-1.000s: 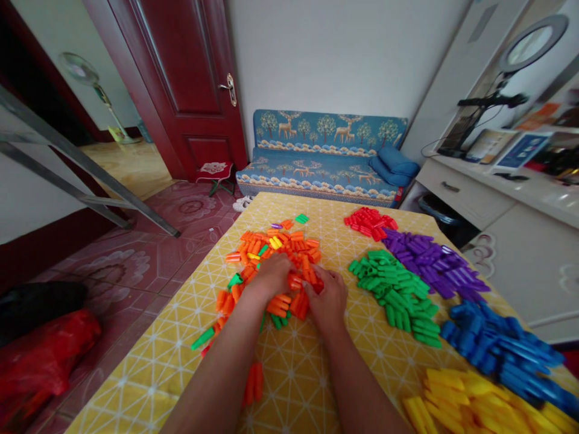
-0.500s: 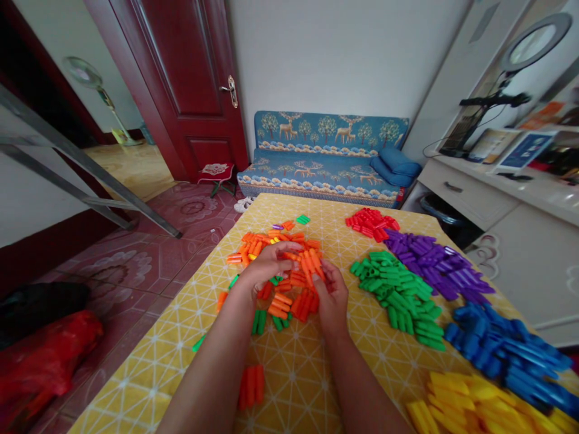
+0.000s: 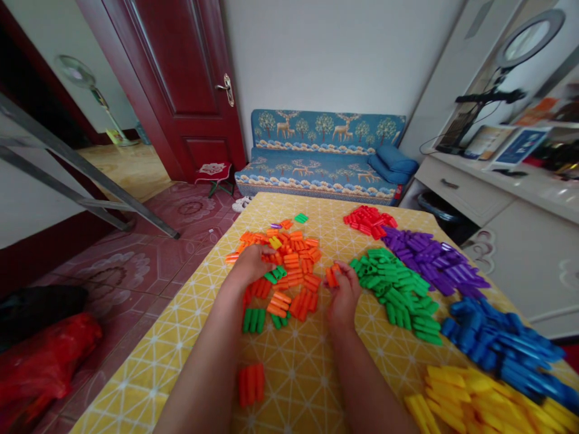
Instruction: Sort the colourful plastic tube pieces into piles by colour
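Observation:
My right hand point(image 3: 344, 296) is closed around an orange ribbed plastic building block point(image 3: 332, 275), held just right of the orange pile. My left hand point(image 3: 251, 264) hangs over the left side of the orange block pile point(image 3: 293, 260). Its fingers and thumb are apart, and I see nothing between them. Close to its fingertips lie a yellow block point(image 3: 275, 242) and a green block point(image 3: 275, 274) among the orange ones. More green blocks point(image 3: 254, 320) rest at the pile's near edge. A separate orange block point(image 3: 251, 384) lies nearer to me, beside my left forearm.
Sorted heaps lie on the right of the yellow-clothed table point(image 3: 298, 355): red blocks point(image 3: 370, 221), purple blocks point(image 3: 429, 259), green blocks point(image 3: 398, 289), blue blocks point(image 3: 502, 343) and yellow blocks point(image 3: 479, 401). A blue sofa point(image 3: 316, 163) stands beyond the far edge.
My hands were together over the pile, with orange blocks between them. They have moved apart: the right one went rightward holding an orange block, the left one went left.

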The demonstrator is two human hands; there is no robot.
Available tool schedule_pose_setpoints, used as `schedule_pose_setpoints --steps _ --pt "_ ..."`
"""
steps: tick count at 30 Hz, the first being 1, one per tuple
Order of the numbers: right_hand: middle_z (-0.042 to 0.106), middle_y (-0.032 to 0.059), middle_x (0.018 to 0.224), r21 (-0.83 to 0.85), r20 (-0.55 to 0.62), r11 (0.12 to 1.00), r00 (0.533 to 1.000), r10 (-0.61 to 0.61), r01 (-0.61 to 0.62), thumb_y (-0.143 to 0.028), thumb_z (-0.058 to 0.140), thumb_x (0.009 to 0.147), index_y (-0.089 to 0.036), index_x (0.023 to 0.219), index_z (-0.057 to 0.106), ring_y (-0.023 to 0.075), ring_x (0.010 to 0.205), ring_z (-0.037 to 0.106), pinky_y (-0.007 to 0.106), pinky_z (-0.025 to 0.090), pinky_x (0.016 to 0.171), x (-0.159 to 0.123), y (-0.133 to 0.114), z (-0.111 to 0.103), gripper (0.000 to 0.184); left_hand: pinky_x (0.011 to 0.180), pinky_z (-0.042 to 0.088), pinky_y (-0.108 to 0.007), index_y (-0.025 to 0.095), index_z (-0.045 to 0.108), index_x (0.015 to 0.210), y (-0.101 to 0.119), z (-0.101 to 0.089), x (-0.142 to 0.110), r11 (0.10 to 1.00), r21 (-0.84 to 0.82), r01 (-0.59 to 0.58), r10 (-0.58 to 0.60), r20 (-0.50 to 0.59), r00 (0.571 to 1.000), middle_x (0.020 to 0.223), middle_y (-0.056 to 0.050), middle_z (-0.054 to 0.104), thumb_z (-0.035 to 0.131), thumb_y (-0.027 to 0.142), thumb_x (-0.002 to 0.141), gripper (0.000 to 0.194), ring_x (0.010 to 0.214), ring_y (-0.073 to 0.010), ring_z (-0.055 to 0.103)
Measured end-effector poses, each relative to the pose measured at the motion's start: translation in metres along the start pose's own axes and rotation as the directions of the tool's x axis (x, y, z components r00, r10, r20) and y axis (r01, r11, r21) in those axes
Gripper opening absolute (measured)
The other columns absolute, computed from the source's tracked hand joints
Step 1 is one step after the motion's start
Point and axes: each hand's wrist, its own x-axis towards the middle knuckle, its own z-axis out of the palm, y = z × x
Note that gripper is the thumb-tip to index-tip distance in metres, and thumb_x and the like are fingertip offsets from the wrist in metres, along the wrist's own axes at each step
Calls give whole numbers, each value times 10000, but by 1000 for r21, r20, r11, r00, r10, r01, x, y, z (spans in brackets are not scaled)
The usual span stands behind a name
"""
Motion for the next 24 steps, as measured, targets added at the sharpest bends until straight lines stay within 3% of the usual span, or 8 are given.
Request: schedule_pose_setpoints --steps 2,4,6,8,11,14,18,24 --pt "600 -1 797 -41 34 999 999 26 -24 -388 588 692 -197 936 571 115 555 527 248 415 503 7 -1 -5 310 752 482 -286 180 766 882 6 -11 -7 998 -19 -55 57 93 994 881 -37 750 714 203 592 295 837 -231 676" --pt "591 -11 738 -256 124 964 992 -39 70 -404 617 672 -196 881 579 132 569 531 262 418 528 11 -4 -9 297 682 476 -266 185 772 815 16 -18 -16 993 -27 -114 118 217 969 771 -21 741 712 227 594 233 757 -214 672" --pt "597 -9 720 -561 243 796 964 -106 229 -434 671 639 -205 790 595 158 629 552 278 421 575 13 -8 -12 285 596 451 -246 195 773 760 25 -22 -24 991 6 -134 125 327 937 685 -10 720 737 226 552 213 671 -198 656" --pt "620 -1 754 -770 362 533 928 -88 351 -461 718 605 -223 740 611 177 676 574 279 401 585 12 -13 -14 294 534 416 -228 211 768 698 31 -20 -29 990 83 -117 79 363 928 636 1 703 775 197 470 228 613 -183 639" --pt "673 2 868 -843 474 300 881 18 447 -440 763 589 -271 874 660 192 719 616 273 381 581 9 -16 -14 347 481 378 -210 221 733 584 38 -11 -31 980 184 -81 8 369 929 555 16 666 806 161 362 241 534 -161 607" --pt "699 14 961 -838 514 241 856 50 489 -425 741 650 -308 1027 667 211 789 647 290 403 624 7 -16 -12 402 472 378 -213 216 673 486 44 4 -31 967 224 -120 24 388 921 458 30 596 821 136 280 266 465 -146 559" --pt "679 28 951 -854 498 197 866 41 481 -392 682 712 -280 975 668 210 788 643 287 396 615 5 -15 -9 287 508 416 -272 201 610 418 48 19 -32 956 226 -184 100 339 935 396 18 514 807 76 266 279 474 -193 563" --pt "670 4 874 -834 476 311 879 -12 456 -265 656 672 -250 917 618 180 714 616 277 414 613 5 -7 -9 248 566 427 -259 196 643 501 40 15 -24 985 134 -110 73 255 964 494 -1 595 753 130 446 140 580 -195 601"
